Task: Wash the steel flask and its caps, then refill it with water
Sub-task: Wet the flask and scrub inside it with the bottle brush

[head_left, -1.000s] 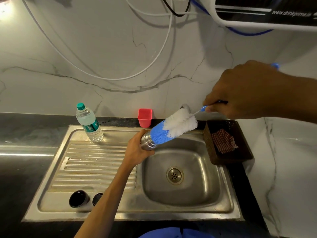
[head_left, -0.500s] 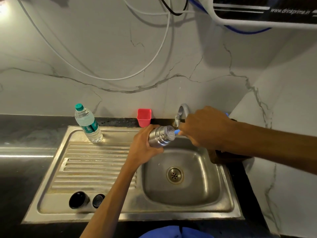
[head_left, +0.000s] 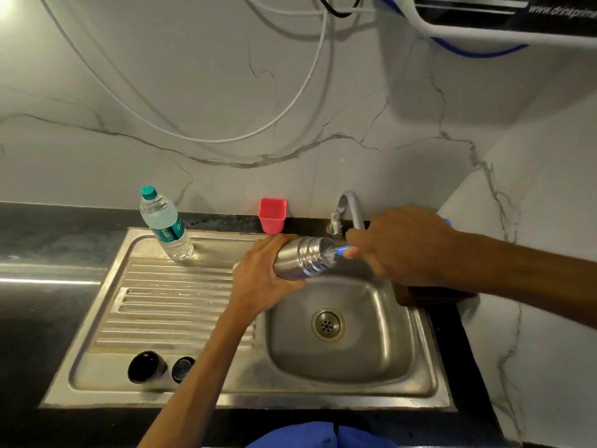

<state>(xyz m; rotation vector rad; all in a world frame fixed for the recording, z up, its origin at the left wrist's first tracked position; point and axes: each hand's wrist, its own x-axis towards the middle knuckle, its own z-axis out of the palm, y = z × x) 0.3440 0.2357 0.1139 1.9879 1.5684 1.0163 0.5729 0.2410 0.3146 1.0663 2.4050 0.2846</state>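
Note:
My left hand (head_left: 263, 276) grips the steel flask (head_left: 302, 260), held on its side above the sink basin (head_left: 371, 344) with its mouth pointing right. My right hand (head_left: 400, 244) holds the blue handle of a bottle brush (head_left: 341, 251); the brush head is almost wholly inside the flask, only white bristles and a blue stub showing at the mouth. Two dark flask caps (head_left: 147, 367) (head_left: 183, 368) lie at the front of the drainboard.
A tap (head_left: 347, 205) curves over the basin behind my right hand. A plastic water bottle (head_left: 164, 224) with a green cap and a red cup (head_left: 273, 215) stand at the sink's back edge. A dark basket (head_left: 433, 294) sits right of the basin, mostly hidden by my arm.
The brush head, half out of the flask a second ago, has been pushed fully in as my right hand came down and left to the flask's mouth.

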